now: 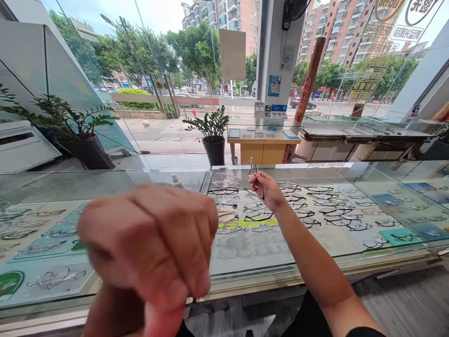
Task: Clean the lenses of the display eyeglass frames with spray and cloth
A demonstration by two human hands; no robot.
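Note:
My left hand [150,243] is raised close to the camera, blurred, curled into a fist with nothing visible in it. My right hand [268,189] reaches out over the glass display counter [245,262] and pinches a pair of thin-framed eyeglasses [254,172] by one temple, holding them above the glass. Under the glass lie rows of several eyeglass frames [315,206] on trays.
Potted plants stand on the floor behind the counter, at the left [80,135] and in the middle [212,133]. A yellow display table [263,142] and another glass counter [368,128] stand by the shop window. A small bottle [176,180] stands on the counter.

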